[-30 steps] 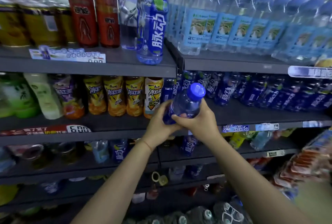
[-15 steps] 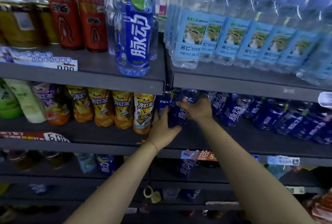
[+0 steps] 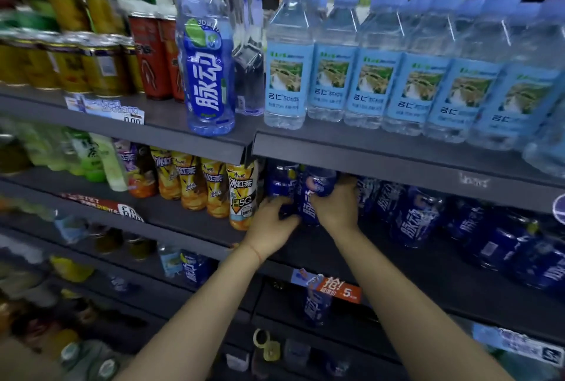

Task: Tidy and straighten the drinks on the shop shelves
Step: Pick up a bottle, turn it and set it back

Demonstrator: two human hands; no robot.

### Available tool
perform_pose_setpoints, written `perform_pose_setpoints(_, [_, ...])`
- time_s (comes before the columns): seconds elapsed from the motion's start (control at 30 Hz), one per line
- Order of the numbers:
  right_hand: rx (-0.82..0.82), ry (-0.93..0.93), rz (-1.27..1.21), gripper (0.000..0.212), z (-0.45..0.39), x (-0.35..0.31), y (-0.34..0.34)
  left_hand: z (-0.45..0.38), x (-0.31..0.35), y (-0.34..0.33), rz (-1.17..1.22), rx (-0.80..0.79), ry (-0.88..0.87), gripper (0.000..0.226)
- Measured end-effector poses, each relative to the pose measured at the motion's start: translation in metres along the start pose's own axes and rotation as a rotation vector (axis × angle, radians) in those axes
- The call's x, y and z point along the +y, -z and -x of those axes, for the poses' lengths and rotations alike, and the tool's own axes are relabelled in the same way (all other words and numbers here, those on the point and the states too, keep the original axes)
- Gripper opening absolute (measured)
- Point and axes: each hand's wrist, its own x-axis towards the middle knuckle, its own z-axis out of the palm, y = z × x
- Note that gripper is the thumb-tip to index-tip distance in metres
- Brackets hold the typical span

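Observation:
A dark blue drink bottle (image 3: pixel 312 197) stands at the left end of the blue-bottle row (image 3: pixel 422 215) on the middle shelf (image 3: pixel 397 261). My right hand (image 3: pixel 336 206) grips its upper right side, fingers curled round it. My left hand (image 3: pixel 272 227) holds its lower left side, fingers wrapped toward the base. Its cap is hidden under the shelf above. Another dark blue bottle (image 3: pixel 279 180) stands just behind to the left.
Yellow iced-tea bottles (image 3: pixel 241 197) stand right beside my left hand. On the upper shelf (image 3: pixel 367 157) sit a tall blue bottle (image 3: pixel 208 75), pale water bottles (image 3: pixel 397 75) and cans (image 3: pixel 91 65). A price tag (image 3: pixel 336 289) hangs below. Lower shelves hold more drinks.
Both hands carried the blue bottle from in front of the shelf edge into the middle shelf, setting it upright at the row's left end. The camera moved closer and upward.

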Motion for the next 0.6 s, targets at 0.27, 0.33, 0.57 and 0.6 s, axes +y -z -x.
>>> perform_pose_setpoints(0.27, [-0.469,0.451,-0.208,0.024,0.088,-0.089,0.023,0.058,0.044,0.072,0.251,0.709,-0.152,0.018])
perform_pose_setpoints(0.33, [-0.462,0.599,-0.309,0.025,0.1,-0.118,0.033,0.057,0.055,0.102,0.279,0.821,-0.186,0.019])
perform_pose_setpoints(0.57, [-0.318,0.641,-0.405,0.058,0.08,-0.194,0.031,0.009,0.086,0.176,0.334,0.623,-0.204,0.043])
perform_pose_setpoints(0.6, [-0.329,0.61,-0.4,0.066,0.077,-0.203,0.027,0.002,0.087,0.177,0.318,0.558,-0.194,0.053])
